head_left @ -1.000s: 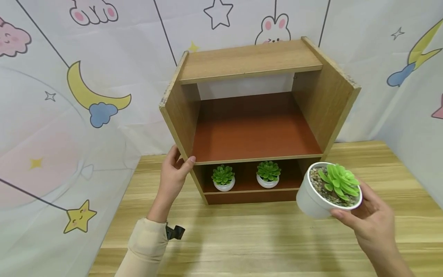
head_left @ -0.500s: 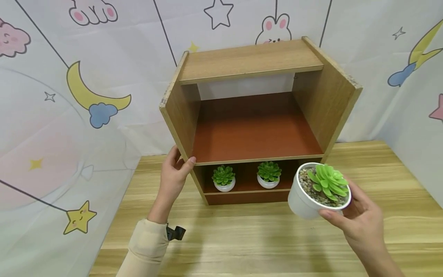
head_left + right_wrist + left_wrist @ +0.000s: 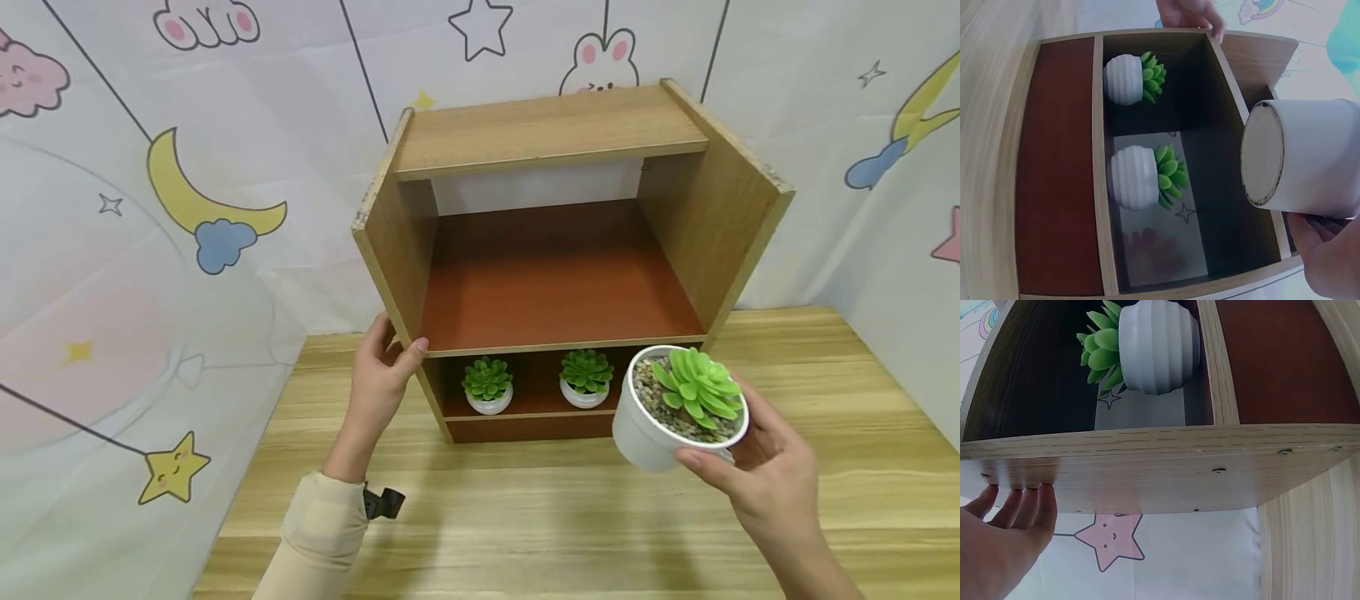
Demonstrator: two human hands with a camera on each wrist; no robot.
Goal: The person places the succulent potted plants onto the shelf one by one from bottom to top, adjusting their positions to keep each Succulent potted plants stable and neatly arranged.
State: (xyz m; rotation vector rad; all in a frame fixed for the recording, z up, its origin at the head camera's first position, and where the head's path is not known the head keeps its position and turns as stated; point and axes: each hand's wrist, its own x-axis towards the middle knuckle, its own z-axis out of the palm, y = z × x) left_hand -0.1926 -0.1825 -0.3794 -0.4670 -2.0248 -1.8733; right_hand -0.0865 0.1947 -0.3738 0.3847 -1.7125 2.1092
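My right hand [image 3: 776, 487] grips a white flowerpot [image 3: 645, 437] with a green succulent [image 3: 697, 385] and small pebbles in it. The pot is held tilted, in front of the lower right corner of a wooden shelf unit [image 3: 547, 133]. In the right wrist view its round base [image 3: 1263, 155] faces the lower compartment. My left hand [image 3: 378, 375] holds the unit's left side panel, thumb at the front edge and fingers on the outer face. Two smaller succulents in ribbed white pots, one left [image 3: 488, 383] and one nearer the middle [image 3: 587, 379], stand in the lower compartment.
The upper compartment has a red-brown board [image 3: 555, 275] as its floor. Under the unit lies a light wood-grain tabletop [image 3: 510, 517]. A white cloth [image 3: 315, 100] with cartoon drawings hangs behind and at both sides.
My right hand has carried the potted succulent leftward, closer to the front of the lower compartment. My left hand keeps its hold on the side panel.
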